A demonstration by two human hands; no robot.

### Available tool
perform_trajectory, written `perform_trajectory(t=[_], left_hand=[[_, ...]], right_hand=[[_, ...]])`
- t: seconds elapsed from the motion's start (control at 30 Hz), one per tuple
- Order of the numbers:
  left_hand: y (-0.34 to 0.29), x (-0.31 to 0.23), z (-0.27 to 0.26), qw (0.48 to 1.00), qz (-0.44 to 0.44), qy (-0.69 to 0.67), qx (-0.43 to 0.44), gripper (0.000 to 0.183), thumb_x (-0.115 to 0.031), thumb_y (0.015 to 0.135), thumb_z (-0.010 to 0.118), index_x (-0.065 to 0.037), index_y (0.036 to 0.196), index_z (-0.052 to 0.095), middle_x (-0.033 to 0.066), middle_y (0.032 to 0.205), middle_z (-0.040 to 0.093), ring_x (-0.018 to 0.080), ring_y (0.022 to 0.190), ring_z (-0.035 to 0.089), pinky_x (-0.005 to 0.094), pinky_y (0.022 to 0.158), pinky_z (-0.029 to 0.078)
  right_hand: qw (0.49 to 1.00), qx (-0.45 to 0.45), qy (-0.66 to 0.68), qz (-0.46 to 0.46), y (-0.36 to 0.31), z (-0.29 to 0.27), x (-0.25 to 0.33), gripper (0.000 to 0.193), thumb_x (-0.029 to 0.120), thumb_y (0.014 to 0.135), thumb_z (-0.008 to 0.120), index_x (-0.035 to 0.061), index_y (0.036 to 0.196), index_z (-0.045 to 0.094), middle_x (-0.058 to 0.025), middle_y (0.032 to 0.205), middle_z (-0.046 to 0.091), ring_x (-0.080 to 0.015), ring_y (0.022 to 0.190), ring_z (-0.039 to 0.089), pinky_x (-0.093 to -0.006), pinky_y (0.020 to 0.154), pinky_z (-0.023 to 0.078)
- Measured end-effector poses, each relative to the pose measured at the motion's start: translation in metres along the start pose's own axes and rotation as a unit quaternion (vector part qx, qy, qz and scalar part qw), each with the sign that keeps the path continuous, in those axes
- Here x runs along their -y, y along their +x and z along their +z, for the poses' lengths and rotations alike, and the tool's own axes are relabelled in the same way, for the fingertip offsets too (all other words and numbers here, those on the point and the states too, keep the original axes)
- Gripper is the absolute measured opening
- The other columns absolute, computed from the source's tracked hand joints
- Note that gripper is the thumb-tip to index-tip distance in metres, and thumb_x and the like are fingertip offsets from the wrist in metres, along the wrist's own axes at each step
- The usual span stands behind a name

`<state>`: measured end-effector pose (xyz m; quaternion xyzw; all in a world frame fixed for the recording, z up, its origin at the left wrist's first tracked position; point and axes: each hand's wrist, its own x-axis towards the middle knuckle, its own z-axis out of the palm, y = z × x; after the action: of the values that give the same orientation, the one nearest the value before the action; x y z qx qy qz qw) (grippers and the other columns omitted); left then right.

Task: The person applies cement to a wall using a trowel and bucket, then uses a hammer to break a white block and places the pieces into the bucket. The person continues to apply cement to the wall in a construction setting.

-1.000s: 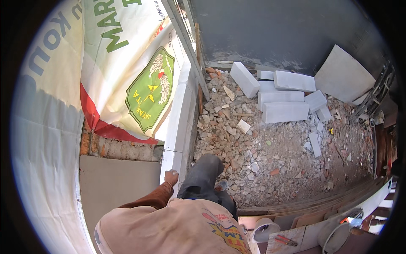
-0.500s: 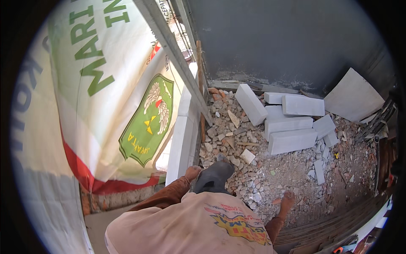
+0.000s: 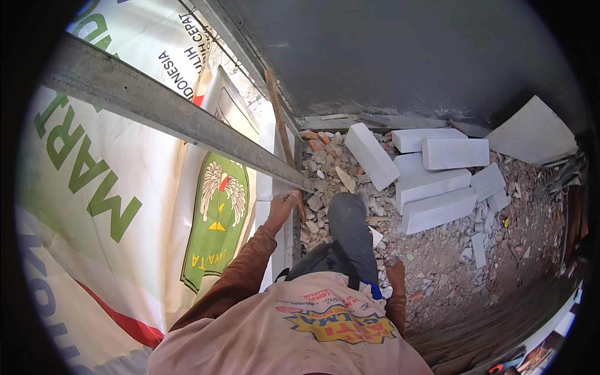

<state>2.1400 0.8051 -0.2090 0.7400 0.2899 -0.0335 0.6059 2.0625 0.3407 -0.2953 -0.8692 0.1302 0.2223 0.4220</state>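
One half-curled left hand [image 3: 283,209] by wooden strip [image 3: 280,128]; right hand [image 3: 394,272] over rubble [image 3: 434,265], openness unclear; both holds unclear.

A pale banner [image 3: 156,250] bearing a green shield [image 3: 203,240] is hanging along the left side. A dark grey wall [image 3: 406,62] is rising at the far end, with a pale flat panel [image 3: 534,134] slanting before it at the right. Brown planks [image 3: 500,312] are lining the lower right.
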Motion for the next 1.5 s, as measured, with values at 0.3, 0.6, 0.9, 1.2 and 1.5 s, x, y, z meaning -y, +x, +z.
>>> perform_trajectory(t=[0.3, 0.6, 0.9, 1.2, 1.5], left_hand=[[0.122, -0.036, 0.027, 0.996, -0.051, -0.024, -0.07, 0.032, -0.027, 0.095, 0.062, 0.001, 0.109, 0.069, 0.0059, 0.092, 0.068, 0.014, 0.086, 0.061, 0.0284, 0.08, 0.048], [0.227, -0.045, 0.028, 0.976, -0.141, 0.078, -0.148, 0.032, -0.028, 0.098, 0.06, 0.002, 0.108, 0.069, 0.0003, 0.086, 0.064, 0.01, 0.081, 0.056, 0.0274, 0.076, 0.047], [0.211, -0.059, 0.06, 0.96, -0.214, 0.072, -0.167, 0.032, -0.026, 0.095, 0.061, 0.0, 0.112, 0.07, 0.0162, 0.101, 0.073, 0.0257, 0.097, 0.069, 0.0351, 0.09, 0.05], [0.241, -0.008, 0.107, 0.961, -0.211, 0.062, -0.167, 0.031, -0.027, 0.096, 0.063, 0.0, 0.109, 0.07, 0.0147, 0.103, 0.071, 0.0233, 0.099, 0.067, 0.0352, 0.089, 0.049], [0.317, 0.073, 0.133, 0.973, -0.023, 0.122, -0.194, 0.02, -0.017, 0.094, 0.066, -0.003, 0.108, 0.069, 0.0142, 0.096, 0.068, 0.0272, 0.089, 0.067, 0.0345, 0.082, 0.051]], right_hand=[[0.993, 0.092, -0.028, -0.066, 0.254, 0.01, 0.133, 0.028, 0.016, 0.085, 0.065, -0.003, 0.106, 0.067, -0.0182, 0.098, 0.072, -0.0314, 0.094, 0.07, -0.0383, 0.085, 0.053], [0.981, 0.112, -0.043, -0.149, 0.518, 0.062, 0.354, 0.039, 0.024, 0.089, 0.067, 0.0018, 0.12, 0.064, -0.0211, 0.106, 0.071, -0.0357, 0.1, 0.068, -0.0413, 0.088, 0.052], [0.924, 0.299, -0.1, -0.218, 0.556, 0.16, 0.493, 0.044, 0.027, 0.092, 0.064, -0.0028, 0.125, 0.061, -0.0219, 0.114, 0.068, -0.0356, 0.106, 0.066, -0.0431, 0.089, 0.052], [0.876, 0.406, 0.094, -0.244, 0.6, 0.294, 0.522, 0.035, 0.024, 0.094, 0.064, 0.0003, 0.12, 0.064, -0.0161, 0.105, 0.07, -0.0318, 0.098, 0.066, -0.0391, 0.087, 0.05], [0.813, 0.311, 0.149, -0.47, 0.631, 0.411, 0.57, 0.046, 0.015, 0.096, 0.056, 0.0121, 0.142, 0.049, -0.0223, 0.145, 0.049, -0.0368, 0.136, 0.045, -0.043, 0.113, 0.035]])
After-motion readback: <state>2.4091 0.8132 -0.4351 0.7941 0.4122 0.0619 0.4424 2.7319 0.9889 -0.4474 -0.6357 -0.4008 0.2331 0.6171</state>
